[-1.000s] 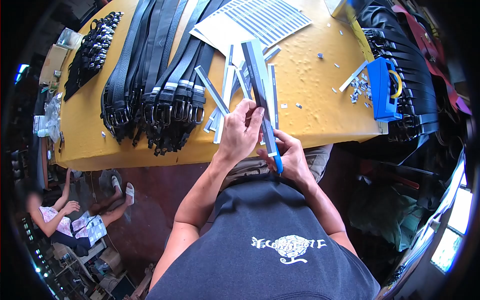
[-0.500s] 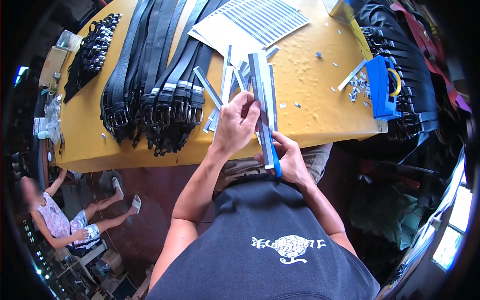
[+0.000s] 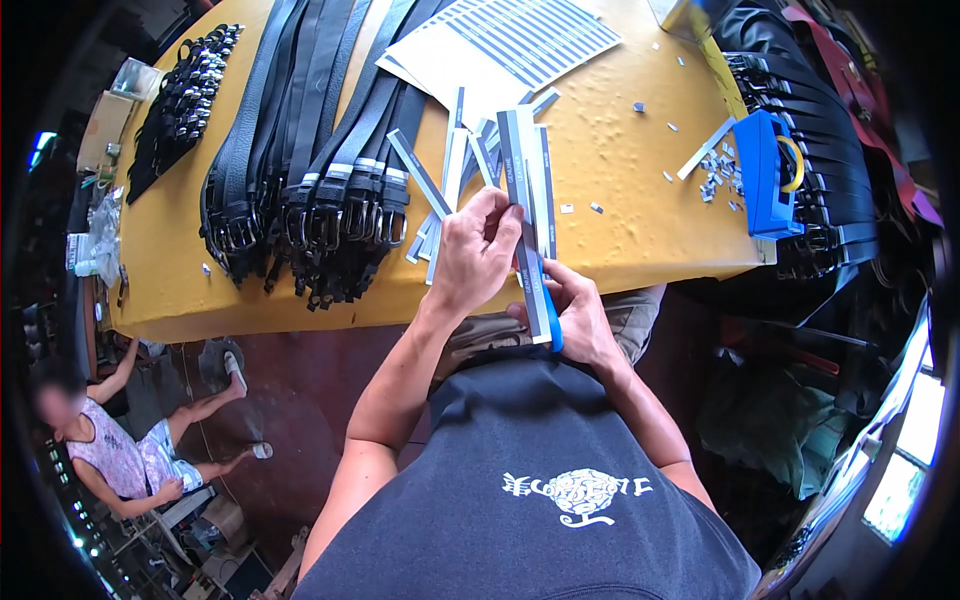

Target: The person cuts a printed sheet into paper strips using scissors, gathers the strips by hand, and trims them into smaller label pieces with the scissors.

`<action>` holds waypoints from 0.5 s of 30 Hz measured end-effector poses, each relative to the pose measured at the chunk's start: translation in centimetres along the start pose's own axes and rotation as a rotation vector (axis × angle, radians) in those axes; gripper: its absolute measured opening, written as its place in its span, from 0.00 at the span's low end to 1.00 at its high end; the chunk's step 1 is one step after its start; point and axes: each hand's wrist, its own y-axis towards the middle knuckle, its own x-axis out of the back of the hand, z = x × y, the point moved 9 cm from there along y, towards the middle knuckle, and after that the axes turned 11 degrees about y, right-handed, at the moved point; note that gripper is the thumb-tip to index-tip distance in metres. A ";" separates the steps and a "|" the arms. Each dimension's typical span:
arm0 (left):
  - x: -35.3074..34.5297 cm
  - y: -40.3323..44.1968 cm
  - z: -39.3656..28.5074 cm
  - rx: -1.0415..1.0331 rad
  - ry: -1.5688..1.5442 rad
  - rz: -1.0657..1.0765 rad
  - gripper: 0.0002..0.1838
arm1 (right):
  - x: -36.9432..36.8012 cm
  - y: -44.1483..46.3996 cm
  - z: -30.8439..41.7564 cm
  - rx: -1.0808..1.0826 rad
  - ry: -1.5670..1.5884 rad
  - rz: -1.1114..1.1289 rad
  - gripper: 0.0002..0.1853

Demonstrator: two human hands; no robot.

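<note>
Label strip pinched over the near edge of the tabletop

Left hand [image 3: 475,245] is gripping the grey-and-white label strip [image 3: 514,165] between thumb and fingers, about halfway along. Strip is running nearly straight away from the wearer: far end lying over the tabletop [image 3: 640,220], lower end reaching past the near edge, above the lap. Lettering "GENUINE" is showing on its grey band.

Right hand [image 3: 580,310] is holding a blue-handled tool [image 3: 553,325] just beside the strip's lower end, fingers curling around the handle. Tool's working end is hiding behind strip and hand; cannot tell whether it is touching the strip.

Loose strips [image 3: 420,175] are fanning out beneath and around the left hand, toward the middle of the near edge. Striped sheets [image 3: 520,45] are lying beyond them, close to the far edge. Black belts [image 3: 265,150] are covering much of the left half, buckles pointing to the near edge. Small black straps [image 3: 185,105] are lying along the left edge. Blue dispenser [image 3: 765,190] is standing by the near right corner, small cut pieces [image 3: 718,178] scattering beside it. Another person [image 3: 130,455] is sitting off the near left corner.
</note>
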 end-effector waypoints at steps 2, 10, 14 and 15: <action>0.0 0.0 0.0 0.000 -0.014 -0.001 0.08 | 0.0 0.0 0.0 -0.014 0.026 -0.003 0.29; 0.1 -0.1 -0.3 -0.019 -0.001 -0.019 0.08 | 0.0 -0.1 -0.4 -0.044 0.055 -0.015 0.27; 0.1 -0.1 -0.2 -0.016 -0.002 -0.015 0.08 | 0.1 0.0 -0.6 -0.042 0.054 -0.016 0.27; 0.1 -0.1 -0.3 -0.016 0.001 -0.014 0.08 | 0.2 0.0 -0.6 -0.043 0.051 -0.016 0.27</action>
